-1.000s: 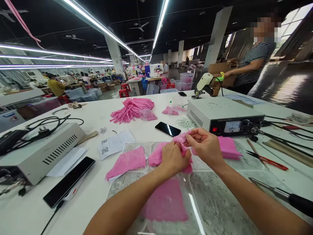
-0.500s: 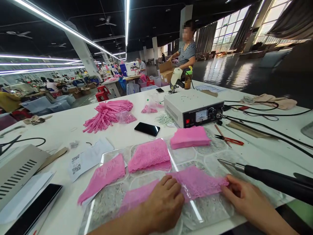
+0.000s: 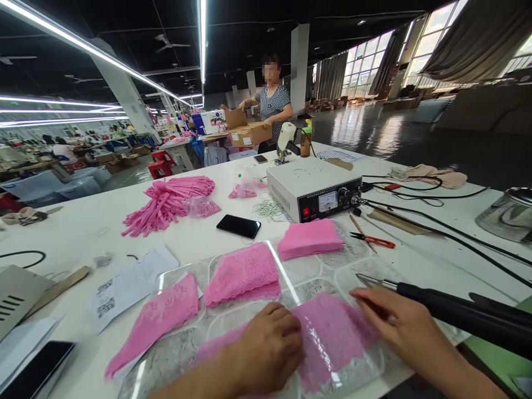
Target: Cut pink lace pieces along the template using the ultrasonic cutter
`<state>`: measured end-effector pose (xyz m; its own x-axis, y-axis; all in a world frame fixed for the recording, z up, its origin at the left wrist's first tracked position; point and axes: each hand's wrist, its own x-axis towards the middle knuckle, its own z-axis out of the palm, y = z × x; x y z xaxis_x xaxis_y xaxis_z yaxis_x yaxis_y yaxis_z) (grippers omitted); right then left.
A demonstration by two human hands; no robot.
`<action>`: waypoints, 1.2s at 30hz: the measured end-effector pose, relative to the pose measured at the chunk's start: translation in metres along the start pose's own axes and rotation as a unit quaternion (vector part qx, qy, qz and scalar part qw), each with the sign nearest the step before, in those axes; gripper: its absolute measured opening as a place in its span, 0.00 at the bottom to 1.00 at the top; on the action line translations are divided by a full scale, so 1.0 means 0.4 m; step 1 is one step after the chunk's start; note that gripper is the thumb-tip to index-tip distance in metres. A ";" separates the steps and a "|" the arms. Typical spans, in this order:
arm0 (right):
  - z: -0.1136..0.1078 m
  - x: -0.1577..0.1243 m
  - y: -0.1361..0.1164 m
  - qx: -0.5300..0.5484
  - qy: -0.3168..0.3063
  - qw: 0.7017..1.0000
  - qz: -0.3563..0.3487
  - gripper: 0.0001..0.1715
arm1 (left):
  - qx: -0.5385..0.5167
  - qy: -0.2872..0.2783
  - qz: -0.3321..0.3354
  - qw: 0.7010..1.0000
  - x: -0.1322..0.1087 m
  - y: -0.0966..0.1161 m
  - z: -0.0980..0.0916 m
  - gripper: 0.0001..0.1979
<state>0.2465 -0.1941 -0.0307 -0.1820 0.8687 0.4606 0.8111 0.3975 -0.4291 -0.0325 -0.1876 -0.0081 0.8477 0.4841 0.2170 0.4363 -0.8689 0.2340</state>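
A thin pink lace piece (image 3: 326, 338) lies spread on a glossy, stone-patterned mat (image 3: 305, 269). My left hand (image 3: 272, 343) rests at its left side with the fingers curled down onto the cloth; their tips are hidden. At the upper right edge, my right hand (image 3: 390, 316) has thumb and forefinger pinched together on the lace. More pink cloth (image 3: 222, 341) shows partly behind my left wrist. Beyond my hands lie a lace stack (image 3: 243, 274), a smooth pink stack (image 3: 310, 238) and another lace piece (image 3: 155, 324) on the left.
A black pen-like tool (image 3: 440, 299) with a metal tip points in from the right. Orange-handled snips (image 3: 374, 240) lie near a control box (image 3: 313, 185) with cables. A phone (image 3: 239, 225), pink strips (image 3: 166, 202) and papers (image 3: 128, 282) occupy the table. A person (image 3: 272, 105) handles a carton behind.
My right hand has moved up and left, and the lace by it has shifted, its lower edge now reaching nearer to me. My left hand stays about the same. The view has turned slightly right.
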 end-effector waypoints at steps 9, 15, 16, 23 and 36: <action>0.178 0.280 0.010 -0.085 -0.033 0.993 -0.076 0.11 | 0.096 0.005 -0.207 0.974 0.164 -0.182 -0.031 0.07; 0.188 0.289 0.045 -0.079 -0.076 0.992 -0.057 0.12 | 0.092 -0.024 -0.234 0.968 0.225 -0.244 -0.007 0.15; 0.187 0.289 0.048 -0.076 -0.077 0.993 -0.053 0.12 | 0.087 -0.024 -0.235 0.968 0.229 -0.249 -0.006 0.15; 0.186 0.288 0.053 -0.049 -0.049 0.996 -0.056 0.13 | 0.054 -0.027 -0.228 0.972 0.238 -0.273 -0.032 0.15; 0.187 0.291 0.087 -0.100 0.064 0.992 -0.050 0.11 | 0.043 0.024 -0.202 0.978 0.272 -0.289 -0.090 0.15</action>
<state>0.2118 -0.0571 -0.0501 -0.2062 0.7780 0.5935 0.8890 0.4024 -0.2186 -0.0015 -0.0308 0.0225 0.5867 0.7920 0.1688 0.7578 -0.6105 0.2305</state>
